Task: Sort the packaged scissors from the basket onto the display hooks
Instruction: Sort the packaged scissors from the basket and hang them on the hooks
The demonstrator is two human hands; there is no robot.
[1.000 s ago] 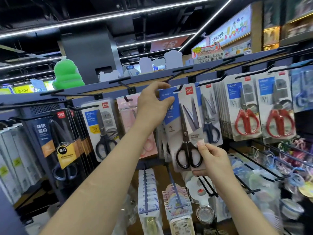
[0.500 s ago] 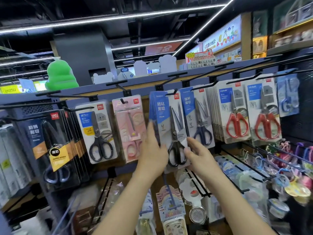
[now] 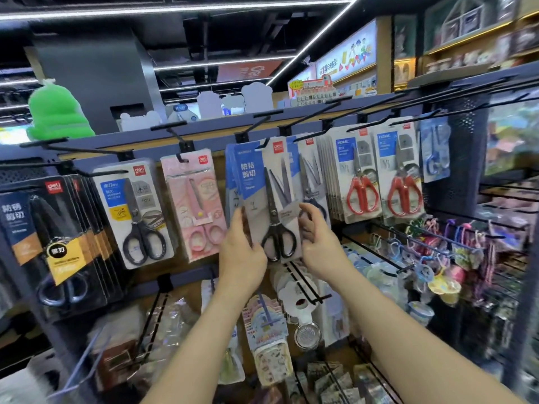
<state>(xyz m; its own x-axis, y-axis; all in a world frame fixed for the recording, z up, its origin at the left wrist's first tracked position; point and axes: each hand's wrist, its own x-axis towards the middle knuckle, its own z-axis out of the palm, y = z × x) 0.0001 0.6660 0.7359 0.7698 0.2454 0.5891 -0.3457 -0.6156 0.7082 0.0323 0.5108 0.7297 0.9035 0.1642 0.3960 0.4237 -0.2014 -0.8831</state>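
Pack with black-handled scissors and a blue label hangs on its hook, front of a stack, mid-rack on the top row. It sits roughly upright, with the top tilted slightly right.

Left hand is at the pack's lower left edge with the fingers running up along that edge. Can't tell whether they curl behind it.

Right hand is at the lower right edge, thumb and fingers pinching the card beside the scissor handles.

Neighbours on the same row:
- pink pack just left of it
- black pack further left
- dark stack at the far left
- blue-handled pack just right of it, partly behind the right hand's fingers
- two stacks of red scissors beyond that

Green plush sits on top of the rack at left. The lower hooks carry small mixed items, too blurred to identify.
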